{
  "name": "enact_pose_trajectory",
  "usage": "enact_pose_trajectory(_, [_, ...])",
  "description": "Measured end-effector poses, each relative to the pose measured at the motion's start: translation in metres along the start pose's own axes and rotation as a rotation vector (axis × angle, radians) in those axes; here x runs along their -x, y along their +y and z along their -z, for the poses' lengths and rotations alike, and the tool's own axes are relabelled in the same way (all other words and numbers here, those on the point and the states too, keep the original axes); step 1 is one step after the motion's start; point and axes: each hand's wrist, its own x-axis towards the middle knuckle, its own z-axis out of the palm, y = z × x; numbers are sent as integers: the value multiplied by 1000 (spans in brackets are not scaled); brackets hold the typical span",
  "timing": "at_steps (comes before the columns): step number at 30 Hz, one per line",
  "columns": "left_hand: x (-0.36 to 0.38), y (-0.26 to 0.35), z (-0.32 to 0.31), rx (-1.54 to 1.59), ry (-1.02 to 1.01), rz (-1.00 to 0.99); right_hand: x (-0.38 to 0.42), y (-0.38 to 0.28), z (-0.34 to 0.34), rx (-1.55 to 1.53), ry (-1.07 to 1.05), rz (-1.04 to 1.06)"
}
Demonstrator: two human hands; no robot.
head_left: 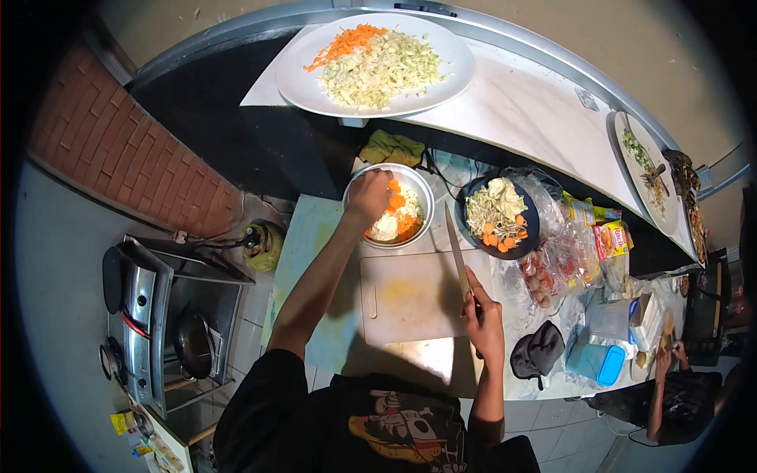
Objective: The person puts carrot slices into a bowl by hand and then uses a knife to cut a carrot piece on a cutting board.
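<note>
My left hand (369, 195) reaches into a metal bowl (421, 185) that holds carrot slices and pale chopped vegetables; its fingers are closed over the contents, and what they grip is hidden. My right hand (483, 314) holds a knife (456, 248) by the handle, blade pointing away over the right edge of a white cutting board (410, 298). The board carries only orange stains.
A big white plate (453, 79) of shredded cabbage and carrot sits on the raised counter. A dark bowl (530, 229) of vegetables, plastic bags of food (587, 236) and a blue container (598, 363) lie at right. A gas stove (162, 323) stands at left. Another person (678, 394) sits at lower right.
</note>
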Motion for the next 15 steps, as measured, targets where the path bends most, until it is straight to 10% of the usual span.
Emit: enact_pose_trajectory(15, [-13,3,-20,-258,-17,30,27,15,3,-49,-1,-65])
